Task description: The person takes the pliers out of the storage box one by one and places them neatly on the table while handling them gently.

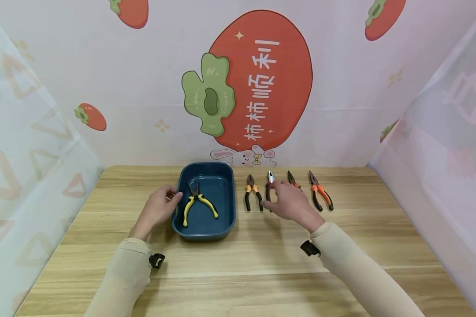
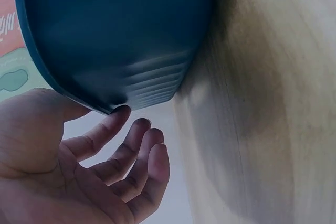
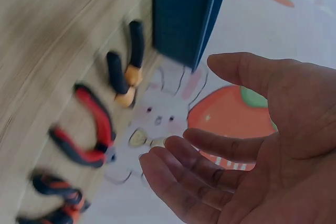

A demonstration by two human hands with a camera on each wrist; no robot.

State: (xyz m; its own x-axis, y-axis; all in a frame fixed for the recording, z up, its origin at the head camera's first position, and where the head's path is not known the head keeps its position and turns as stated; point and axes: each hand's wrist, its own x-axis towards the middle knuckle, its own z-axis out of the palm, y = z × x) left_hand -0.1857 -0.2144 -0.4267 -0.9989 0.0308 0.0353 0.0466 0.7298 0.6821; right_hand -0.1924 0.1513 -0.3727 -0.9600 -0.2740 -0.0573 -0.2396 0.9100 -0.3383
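My left hand (image 1: 160,204) pinches the left rim of a dark blue plastic tray (image 1: 206,236), thumb at the rim and index finger against the outer wall; the other fingers curl loosely outside. Inside the tray lie yellow-and-black pliers (image 1: 189,204) with spread handles. My right hand (image 1: 290,200) hovers over red-and-black pliers (image 3: 95,109) on the table, fingers loosely bent, palm holding nothing. In the head view it partly covers these pliers and the dark-nosed pliers (image 1: 291,177) to their right.
Between tray and right hand lie pliers with black-and-orange handles (image 1: 247,200). Long-nose pliers with orange-and-black handles (image 1: 322,191) lie at the row's right end. Behind the wooden table (image 1: 238,281) hangs a white cloth (image 1: 143,79) printed with persimmons; cloth also borders both sides.
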